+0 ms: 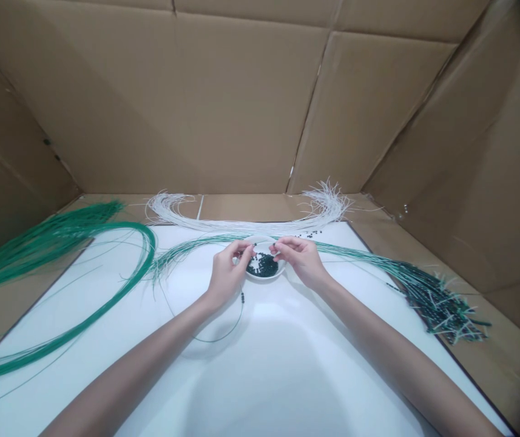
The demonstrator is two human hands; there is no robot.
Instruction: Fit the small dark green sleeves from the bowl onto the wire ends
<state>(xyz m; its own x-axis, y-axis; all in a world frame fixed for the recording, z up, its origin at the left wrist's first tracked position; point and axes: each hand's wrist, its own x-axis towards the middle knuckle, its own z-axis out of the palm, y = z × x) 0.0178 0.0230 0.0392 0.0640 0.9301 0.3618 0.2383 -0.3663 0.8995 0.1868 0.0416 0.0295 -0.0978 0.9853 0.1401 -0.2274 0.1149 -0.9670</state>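
A small white bowl (264, 278) holds a heap of dark beads (265, 265) and stands between my hands. My left hand (229, 270) is closed in a pinch at the bowl's left rim, on a thin green strand (218, 340). This strand loops down below the hand, and a few dark beads (243, 298) are threaded on it. A dark spot, likely a bead, shows at the left fingertips. Over the bowl's right side, my right hand (303, 260) pinches a single dark bead (274, 244). The fingertips of the two hands are apart.
Loose beads (310, 234) lie behind the bowl on the white board (269, 376). A white strand bundle (241, 226) curves along the back. Long green strands (127, 285) coil at left. Beaded green strands (437, 300) overhang the right edge. Cardboard walls (250, 109) enclose the space.
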